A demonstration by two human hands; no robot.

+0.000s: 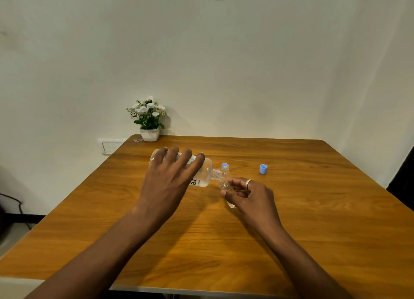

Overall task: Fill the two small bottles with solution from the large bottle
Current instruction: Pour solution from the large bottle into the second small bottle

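Just above the wooden counter, the left hand grips the large bottle from above, fingers wrapped over its clear body; the bottle is tipped nearly flat, its bare threaded neck pointing right and slightly down; part of a printed label shows below the knuckles. Right at that neck, the right hand holds a small clear bottle, thumb and fingers closed around it, a ring on one finger; the small bottle leans, its mouth meeting the large bottle's opening, its base low near the counter; how much liquid it holds cannot be told. Just behind the two necks stands a second small bottle, upright, a blue cap on top; whether it is filled is unclear. Well to the right, a loose blue cap sits alone on the counter, apart from both hands. Far back at the counter's left corner, against the white wall, a white pot of white flowers stands; both bare forearms reach in from the near edge.
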